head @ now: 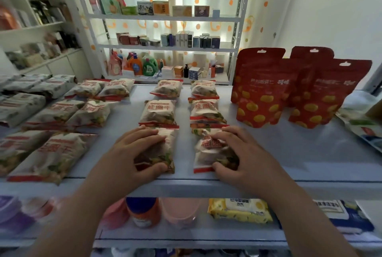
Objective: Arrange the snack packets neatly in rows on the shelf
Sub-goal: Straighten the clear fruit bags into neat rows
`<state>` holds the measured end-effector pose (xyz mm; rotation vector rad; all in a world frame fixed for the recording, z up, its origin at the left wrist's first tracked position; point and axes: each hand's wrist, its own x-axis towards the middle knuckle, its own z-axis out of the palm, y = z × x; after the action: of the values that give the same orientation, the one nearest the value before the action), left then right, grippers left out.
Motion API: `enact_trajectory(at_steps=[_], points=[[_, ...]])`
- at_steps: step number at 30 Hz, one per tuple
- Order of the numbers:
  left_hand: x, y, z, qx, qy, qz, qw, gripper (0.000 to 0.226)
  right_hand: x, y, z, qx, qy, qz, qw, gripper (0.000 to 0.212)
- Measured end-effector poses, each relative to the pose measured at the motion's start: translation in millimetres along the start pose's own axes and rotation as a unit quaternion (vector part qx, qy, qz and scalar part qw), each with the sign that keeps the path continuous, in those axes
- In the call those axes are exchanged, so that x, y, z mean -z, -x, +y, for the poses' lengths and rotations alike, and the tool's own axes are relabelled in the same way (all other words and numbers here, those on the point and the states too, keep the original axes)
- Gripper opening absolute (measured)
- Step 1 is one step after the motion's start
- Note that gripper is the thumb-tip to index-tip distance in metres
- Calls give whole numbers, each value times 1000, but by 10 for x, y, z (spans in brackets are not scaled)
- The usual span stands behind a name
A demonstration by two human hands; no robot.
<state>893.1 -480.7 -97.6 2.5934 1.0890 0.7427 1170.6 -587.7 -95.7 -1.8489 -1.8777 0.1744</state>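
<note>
Snack packets lie flat on the pale shelf [289,153], long axes running from the front edge toward 12 o'clock. The left hand [136,151] grips the front packet of the left column [165,149], fingers spread over its top and thumb at its near end. The right hand [237,153] clasps the front packet of the right column [208,153] the same way, thumb by its red bottom seam. Each column holds three packets, red-lettered faces up. At 9 o'clock lie six more of the same packets in angled pairs. At 2 o'clock stand four red pouches [266,91], upright, close together.
</note>
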Motion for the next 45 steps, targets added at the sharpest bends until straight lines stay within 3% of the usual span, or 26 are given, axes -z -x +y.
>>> enact_trajectory(at_steps=[15, 19, 23, 31, 36, 39, 45], points=[[14, 41, 46, 13, 18, 32, 999, 63, 6, 15, -36, -14, 0, -3, 1000, 73], [43, 56, 92, 27, 37, 57, 997, 55, 58, 25, -103, -24, 13, 5, 1000, 66], [185, 231, 73, 19, 37, 87, 995, 48, 106, -170, -496, 42, 53, 54, 996, 59], [969, 662, -643, 44, -101, 60, 992, 41, -201, -1412, -1751, 191, 132, -102, 967, 49], [1168, 758, -917, 30, -106, -13, 994, 20, -685, -2288, -2129, 190, 163, -211, 945, 55], [1171, 747, -998, 2, -98, -19, 995, 28, -848, -2490, -2172, 166, 157, -275, 934, 47], [1135, 649, -1045, -48, -91, -45, 994, 42, -817, -2447, -2058, 151, 133, -244, 949, 38]])
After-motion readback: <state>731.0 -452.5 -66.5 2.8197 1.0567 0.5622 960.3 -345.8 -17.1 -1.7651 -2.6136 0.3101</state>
